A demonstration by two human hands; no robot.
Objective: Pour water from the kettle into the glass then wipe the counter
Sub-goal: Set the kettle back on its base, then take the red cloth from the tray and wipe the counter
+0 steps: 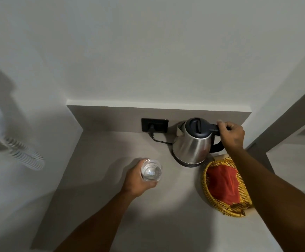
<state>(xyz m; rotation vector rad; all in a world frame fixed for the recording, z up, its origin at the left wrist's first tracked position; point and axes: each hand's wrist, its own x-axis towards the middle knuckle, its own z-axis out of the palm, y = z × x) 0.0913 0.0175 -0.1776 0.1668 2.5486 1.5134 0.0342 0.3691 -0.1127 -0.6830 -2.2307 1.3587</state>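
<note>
A steel kettle point(191, 146) with a black lid stands on its base at the back right of the grey counter point(111, 206), spout pointing left. My right hand point(231, 134) is closed around the top of its black handle. A clear glass point(151, 172) stands upright on the counter in front and to the left of the kettle, and my left hand point(139, 180) wraps around its left side. An orange-red cloth point(222, 184) lies in a woven yellow basket point(207, 190) right of the glass, partly under my right forearm.
A black wall socket point(155, 125) sits behind the counter, with the kettle's cord point(159, 140) plugged in and running along the surface to the base. A white coiled hose point(28, 157) hangs at the left. A wall edge and grey frame border the counter's right side.
</note>
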